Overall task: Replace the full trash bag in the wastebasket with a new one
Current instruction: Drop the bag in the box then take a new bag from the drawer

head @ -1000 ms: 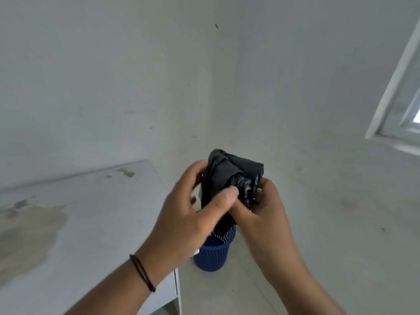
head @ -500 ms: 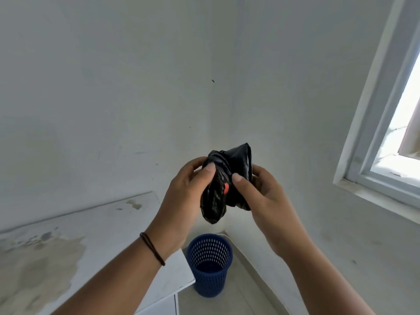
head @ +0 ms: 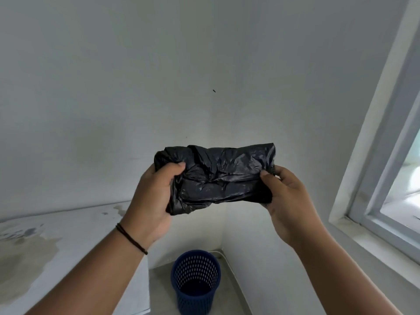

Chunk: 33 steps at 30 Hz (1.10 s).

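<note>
A crumpled black trash bag (head: 218, 176) is stretched sideways in the air at chest height. My left hand (head: 152, 201) grips its left end, thumb on top. My right hand (head: 286, 201) pinches its right end. Below, on the floor in the room's corner, stands a blue perforated wastebasket (head: 196, 280); it is upright, with no bag in it and a dark inside.
A stained white table (head: 56, 242) fills the lower left, its corner close to the wastebasket. White walls meet in a corner behind the bag. A window with a white frame and sill (head: 372, 223) runs along the right wall.
The bag was a tight bundle held between both hands; my hands have moved apart and pulled it out into a wide strip. The view has tilted slightly, showing more of the basket.
</note>
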Motion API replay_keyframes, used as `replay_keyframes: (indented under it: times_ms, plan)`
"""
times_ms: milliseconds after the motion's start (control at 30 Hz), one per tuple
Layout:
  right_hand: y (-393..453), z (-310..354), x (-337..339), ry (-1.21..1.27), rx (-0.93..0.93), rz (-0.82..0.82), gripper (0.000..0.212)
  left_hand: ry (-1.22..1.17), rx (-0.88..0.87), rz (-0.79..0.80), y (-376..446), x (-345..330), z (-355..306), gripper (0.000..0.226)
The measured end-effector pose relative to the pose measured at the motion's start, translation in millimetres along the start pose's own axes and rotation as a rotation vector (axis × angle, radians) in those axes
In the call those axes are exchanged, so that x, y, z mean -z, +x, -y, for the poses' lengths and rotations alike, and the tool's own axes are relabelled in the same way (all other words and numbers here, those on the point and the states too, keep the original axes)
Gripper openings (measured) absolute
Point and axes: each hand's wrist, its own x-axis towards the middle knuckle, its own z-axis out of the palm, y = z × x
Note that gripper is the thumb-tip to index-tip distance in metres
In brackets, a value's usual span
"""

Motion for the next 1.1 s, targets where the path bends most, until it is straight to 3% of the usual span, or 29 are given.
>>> replay_keyframes:
  times_ms: [67, 100, 200, 267, 333, 467, 567, 633, 700, 800, 900, 1033, 1100]
  plan:
    - [14, -3, 14, 0.003, -0.083, 0.011, 0.015, -0.027, 0.017, -0.023, 9, -5, 6, 0.030]
    - [19, -7, 18, -0.022, -0.113, 0.020, 0.029, -0.043, 0.016, -0.041, 15, -8, 11, 0.030]
    - [25, -26, 16, -0.068, -0.233, 0.057, 0.099, -0.115, 0.022, -0.074, 33, -17, 26, 0.029]
    - [28, -42, 4, -0.038, -0.325, 0.109, 0.123, -0.140, 0.007, -0.071, 46, -24, 38, 0.028]
    - [38, -56, -6, 0.031, -0.378, 0.157, 0.113, -0.166, -0.009, -0.040, 61, -28, 51, 0.030]
    - [86, -68, -8, 0.168, -0.293, 0.116, 0.040, -0.182, 0.038, 0.056, 92, -29, 73, 0.035]
    - [121, -64, -2, 0.135, -0.198, 0.073, 0.018, 0.086, -0.030, -0.109, 124, -24, 84, 0.036]
    - [140, -67, 0, 0.037, -0.130, 0.023, 0.014, 0.496, -0.234, -0.221, 142, -20, 85, 0.048]
    - [156, -70, -1, -0.098, -0.038, -0.021, 0.011, 0.735, -0.430, -0.105, 157, -23, 84, 0.055]
    - [171, -76, -7, -0.257, 0.113, 0.037, 0.012, 0.867, -0.447, 0.132, 172, -42, 84, 0.064]
    - [187, -80, -4, -0.286, 0.196, 0.224, 0.016, 0.778, -0.379, 0.238, 189, -59, 92, 0.063]
    - [212, -78, 14, -0.321, 0.200, 0.562, 0.028, 0.566, -0.271, 0.132, 209, -66, 105, 0.058]
    - [225, -78, 24, -0.246, 0.140, 0.643, 0.032, 0.499, -0.222, 0.095, 215, -70, 111, 0.053]
